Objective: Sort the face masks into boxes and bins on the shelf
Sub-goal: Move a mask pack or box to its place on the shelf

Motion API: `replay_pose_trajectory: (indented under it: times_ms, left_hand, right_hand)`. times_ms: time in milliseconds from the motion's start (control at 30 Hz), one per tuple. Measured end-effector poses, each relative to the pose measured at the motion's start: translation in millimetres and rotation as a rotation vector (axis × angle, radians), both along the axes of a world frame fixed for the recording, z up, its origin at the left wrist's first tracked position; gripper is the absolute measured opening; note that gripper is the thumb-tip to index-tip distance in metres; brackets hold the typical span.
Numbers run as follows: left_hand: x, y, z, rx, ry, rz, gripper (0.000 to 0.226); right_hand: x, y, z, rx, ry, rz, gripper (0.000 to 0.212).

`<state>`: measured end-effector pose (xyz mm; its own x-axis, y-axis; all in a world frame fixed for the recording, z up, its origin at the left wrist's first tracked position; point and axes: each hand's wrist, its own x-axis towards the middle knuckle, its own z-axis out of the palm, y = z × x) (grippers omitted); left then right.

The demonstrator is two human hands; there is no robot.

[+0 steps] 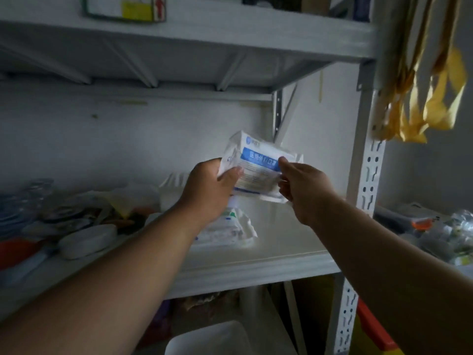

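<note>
While both arms reach out over the white shelf (pixel 268 257), the mask pack (pixel 258 165) is up in the air above that shelf, held between two hands. The left hand (pixel 208 187) grips the pack's left end, thumb curled over the front face and the other fingers hidden behind it. The right hand (pixel 302 187) pinches the pack's right edge, thumb tip on the blue label; its other fingers are tucked behind the wrapper and I cannot make them out. The pack itself is white with a blue band of print, tilted a little, its lower right corner dipping below the right hand. Down on the shelf, directly under the left wrist, lies another pack (pixel 227 230) in a clear wrapper, flat on the board. Behind the left hand, further back on the shelf, sits a white box (pixel 171 185), partly hidden. To the left on the shelf there is a blurred heap of clutter (pixel 64 219); what it holds I cannot tell. Right of the shelf, yellow ribbons (pixel 422 103) hang by the slotted upright (pixel 368 180). Under the shelf, a white bin (pixel 210 339) shows at the bottom edge.
</note>
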<state>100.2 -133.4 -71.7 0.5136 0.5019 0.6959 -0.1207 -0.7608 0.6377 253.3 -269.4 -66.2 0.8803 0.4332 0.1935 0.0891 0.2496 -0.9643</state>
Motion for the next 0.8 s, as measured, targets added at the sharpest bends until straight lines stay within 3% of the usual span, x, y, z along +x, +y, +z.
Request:
replay_pose_trajectory:
  times_ms: [133, 267, 367, 467, 533, 600, 700, 800]
  left_hand:
    - [-43, 17, 7, -0.399, -0.128, -0.19, 0.014]
    - [-77, 41, 0, -0.51, -0.144, -0.175, 0.02]
    - [-92, 63, -10, -0.418, -0.169, -0.018, 0.022]
    - [-103, 84, -21, -0.243, -0.133, 0.212, 0.045]
    - [-109, 94, -31, -0.184, -0.088, 0.275, 0.059]
    - [-112, 99, -44, -0.078, -0.003, 0.352, 0.053]
    - [-108, 99, -68, -0.053, 0.124, 0.339, 0.046]
    - [-102, 100, -84, -0.103, 0.197, 0.289, 0.046]
  right_hand:
    - [-9, 9, -1, -0.16, -0.13, -0.124, 0.064]
    - [-23, 28, -5, -0.1, -0.092, 0.013, 0.086]
    - [-30, 47, -12, -0.128, -0.143, 0.014, 0.069]
    - [-34, 59, -21, -0.181, -0.233, 0.023, 0.05]
    - [-36, 63, -27, -0.201, -0.279, 0.044, 0.047]
    - [-35, 66, -38, -0.228, -0.339, 0.036, 0.048]
    - [-31, 69, -57, -0.297, -0.394, 0.017, 0.048]
    - [-23, 70, -75, -0.407, -0.379, 0.043, 0.035]
